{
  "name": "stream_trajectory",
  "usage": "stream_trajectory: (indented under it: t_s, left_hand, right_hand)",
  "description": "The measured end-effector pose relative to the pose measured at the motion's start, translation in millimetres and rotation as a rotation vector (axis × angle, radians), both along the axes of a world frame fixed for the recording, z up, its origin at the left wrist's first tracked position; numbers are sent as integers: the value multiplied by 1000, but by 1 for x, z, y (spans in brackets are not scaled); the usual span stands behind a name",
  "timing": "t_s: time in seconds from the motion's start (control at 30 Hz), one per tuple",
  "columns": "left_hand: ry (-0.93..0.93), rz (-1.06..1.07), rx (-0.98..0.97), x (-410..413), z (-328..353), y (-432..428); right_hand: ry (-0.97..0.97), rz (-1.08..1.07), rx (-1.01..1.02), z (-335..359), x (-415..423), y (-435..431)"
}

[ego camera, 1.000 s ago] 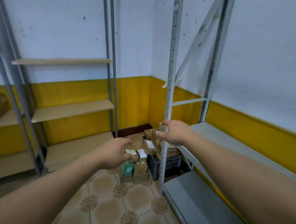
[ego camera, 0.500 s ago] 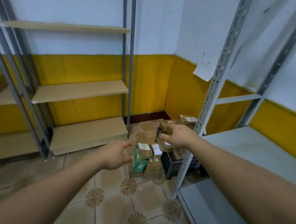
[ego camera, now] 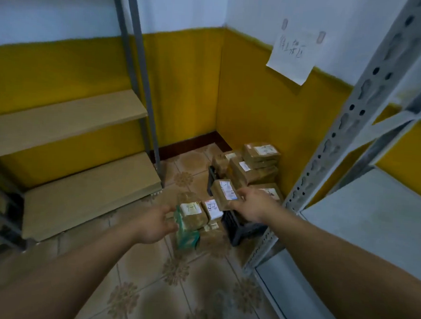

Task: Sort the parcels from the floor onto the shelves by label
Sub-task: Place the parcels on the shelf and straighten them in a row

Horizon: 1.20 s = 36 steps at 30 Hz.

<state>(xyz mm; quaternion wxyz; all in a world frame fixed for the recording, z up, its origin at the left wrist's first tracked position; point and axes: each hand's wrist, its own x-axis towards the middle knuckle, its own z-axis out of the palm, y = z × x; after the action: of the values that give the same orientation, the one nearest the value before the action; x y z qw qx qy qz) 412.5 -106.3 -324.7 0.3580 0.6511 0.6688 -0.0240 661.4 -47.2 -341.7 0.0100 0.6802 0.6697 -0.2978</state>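
"4-1" on parcel label [ego camera: 191, 208], wall sheet [ego camera: 292, 54] handwriting illegible

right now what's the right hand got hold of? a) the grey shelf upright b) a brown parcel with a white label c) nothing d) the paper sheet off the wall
b: the right hand grips a brown parcel with a white label, over the black crate; the paper sheet hangs on the wall.
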Motion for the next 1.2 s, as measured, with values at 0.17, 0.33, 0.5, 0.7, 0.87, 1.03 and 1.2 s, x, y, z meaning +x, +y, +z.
stream_trajectory:
  t_s: [0.17,0.33,0.5,0.7,0.87,1.03,1.2]
  left_hand:
    - [36,-32,-59,11,-22,97]
    - [78,-82,-147,13,-46,175]
    - [108,-203,-262,7,-80,248]
    - [125,-422,-396,-3,-132,338]
    - [164,-563,-407,-10,-186,412]
    - [172,-482,-442,-10,-262,456]
    - [83,-347,-465,19,-347,474]
  right_hand:
    - [89,-104,-73,-36,11,86]
    - [126,-149,-172,-52,18,141]
    - [143,-213,-273,-64,18,172]
    - [204,-472,-325,-108,-1,195]
    - [268,-786,-382,-172,-30,212]
    - [334,-894,-417,-234,-36,241]
    - [372,-915,-415,-326,-18,283]
